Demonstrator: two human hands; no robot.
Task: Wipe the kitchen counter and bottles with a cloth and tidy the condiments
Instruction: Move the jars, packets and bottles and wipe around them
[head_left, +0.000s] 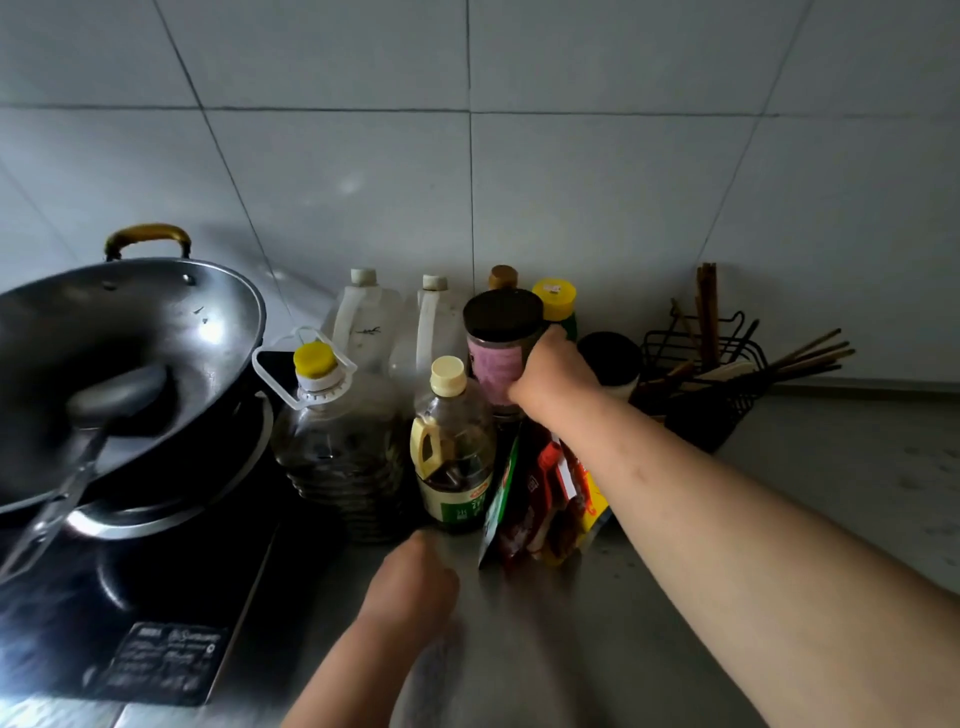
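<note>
The right hand's (553, 374) fingers wrap round a jar (498, 358), thumb on the near side, clamped on its pink label just under the dark lid. The jar is tilted and raised above the packets (545, 499), which stand on the counter (597, 623) at the jar's 6 o'clock. What the jar holds is hidden behind the label.

The left hand (410, 587) rests low on the counter at 7 o'clock of the jar. It is motion-blurred, so I cannot tell how its fingers lie or whether they hold anything.

At the jar's 8 o'clock stands a small bottle (452, 452) with a cream cap and dark liquid filling its lower half. At 9 o'clock of that bottle is a big oil jug (337, 441) with a yellow cap and a dark, shallow fill. Two white jugs (363, 317) stand behind at the wall. A yellow-capped bottle (556, 301) sits at the jar's 1 o'clock and a black-lidded tub (610, 364) at 3 o'clock. Further right, a wire rack (727, 364) holds chopsticks. Far left, a wok (156, 322) holding a ladle (104, 405) sits on the cooktop (156, 597).
</note>
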